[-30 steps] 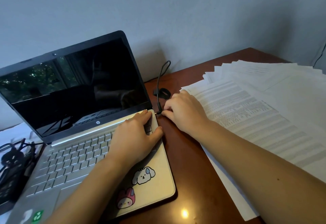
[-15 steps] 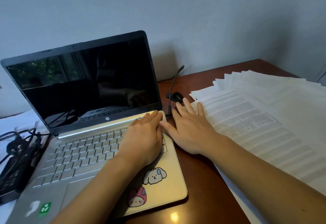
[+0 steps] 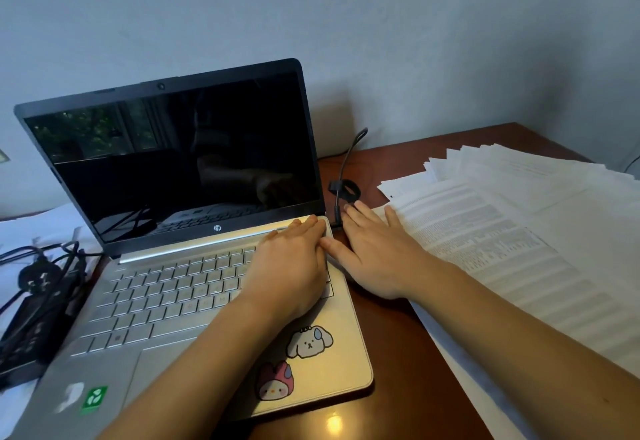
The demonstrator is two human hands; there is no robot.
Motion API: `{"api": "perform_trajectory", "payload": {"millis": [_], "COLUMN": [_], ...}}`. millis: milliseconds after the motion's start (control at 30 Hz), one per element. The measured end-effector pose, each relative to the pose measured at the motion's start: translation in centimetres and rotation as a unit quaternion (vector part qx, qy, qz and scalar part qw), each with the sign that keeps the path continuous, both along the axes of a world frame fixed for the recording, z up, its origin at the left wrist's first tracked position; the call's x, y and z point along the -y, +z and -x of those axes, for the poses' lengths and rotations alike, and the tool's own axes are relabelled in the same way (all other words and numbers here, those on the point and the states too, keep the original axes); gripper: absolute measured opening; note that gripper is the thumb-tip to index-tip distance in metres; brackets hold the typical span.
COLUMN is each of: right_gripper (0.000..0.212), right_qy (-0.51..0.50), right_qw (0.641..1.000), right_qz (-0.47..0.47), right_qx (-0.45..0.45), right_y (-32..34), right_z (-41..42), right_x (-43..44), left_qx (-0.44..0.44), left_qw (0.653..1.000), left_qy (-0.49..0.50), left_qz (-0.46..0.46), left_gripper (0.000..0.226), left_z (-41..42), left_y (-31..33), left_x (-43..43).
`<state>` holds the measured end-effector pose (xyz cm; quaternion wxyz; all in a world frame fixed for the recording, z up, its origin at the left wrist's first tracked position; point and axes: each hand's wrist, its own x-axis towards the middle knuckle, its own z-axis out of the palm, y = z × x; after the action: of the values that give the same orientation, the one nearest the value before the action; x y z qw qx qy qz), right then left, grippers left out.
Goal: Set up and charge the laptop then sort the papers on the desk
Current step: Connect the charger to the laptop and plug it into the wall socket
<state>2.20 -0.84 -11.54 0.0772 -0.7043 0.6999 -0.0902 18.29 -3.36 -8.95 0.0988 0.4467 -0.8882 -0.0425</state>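
Matt silver metal-look laptop (image 3: 194,304) under the left fingers, glossy black screen (image 3: 180,159), polished reddish wood desk (image 3: 391,335) beneath the right fingers, matt printed paper (image 3: 502,249) beside them

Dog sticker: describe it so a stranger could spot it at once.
Find the open laptop left of the papers. Near its front right corner sit two stickers. The dog sticker is the upper one, white with floppy ears; the lower sticker is pink.

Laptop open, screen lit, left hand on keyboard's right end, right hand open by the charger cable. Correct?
Not quite: the head view shows the laptop screen dark, not lit. Rest holds: left hand at the right end of the keyboard, right hand open by the charger cable.
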Motion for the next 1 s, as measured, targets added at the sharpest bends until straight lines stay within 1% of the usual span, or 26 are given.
{"api": "perform_trajectory", "payload": {"millis": [100,167,233,367,467,600,800,867,933,1000], "right_gripper": [0.086,0.088,0.085,0.07,0.058,0.045,0.035,0.03,0.023,0.026], "right_qy": [-0.002,-0.005,-0.021,-0.052,-0.026,0.032,0.093,0.116,0.141,0.166], "right_qw": [0.999,0.994,0.986,0.977,0.974,0.975,0.972,0.972,0.97,0.967], "right_qz": [0.037,0.082,0.117,0.156,0.178,0.184,0.167,0.162,0.163,0.161], "right_qx": [-0.023,-0.075,-0.113,-0.132,-0.135,-0.124,-0.136,-0.127,-0.114,-0.106], "right_y": [0.2,0.6,1.3,3.3,4.5,6.0,6.9,6.9,7.0,7.3], "right_z": [0.0,-0.2,-0.6,-2.5,-4.8,-10.0,-19.9,-23.0,-25.6,-28.5], "right_x": [0.0,-0.1,-0.2,-0.9,-1.6,-2.6,-3.8,-3.6,-3.2,-2.8], "left_qx": [-0.013,-0.018,-0.011,0.015,0.018,0.028,0.02,0.009,-0.023,-0.049], "left_qw": [1.0,1.0,1.0,1.0,1.0,0.999,0.995,0.992,0.988,0.981], "left_qy": [-0.008,-0.02,-0.027,-0.008,0.001,0.027,0.095,0.113,0.124,0.156], "left_qz": [0.005,0.005,-0.009,-0.023,-0.013,-0.012,0.011,0.048,0.09,0.102], "left_gripper": [0.046,0.043,0.042,0.048,0.046,0.046,0.05,0.045,0.036,0.028], "left_z": [-0.4,-0.7,-1.0,-3.2,-6.2,-12.1,-23.6,-27.4,-30.6,-34.1], "left_y": [0.2,0.2,0.4,0.6,1.0,2.0,3.7,4.0,4.3,4.3], "left_x": [-0.2,0.1,0.5,0.4,-0.5,-1.7,-3.8,-4.3,-4.5,-4.5]}}
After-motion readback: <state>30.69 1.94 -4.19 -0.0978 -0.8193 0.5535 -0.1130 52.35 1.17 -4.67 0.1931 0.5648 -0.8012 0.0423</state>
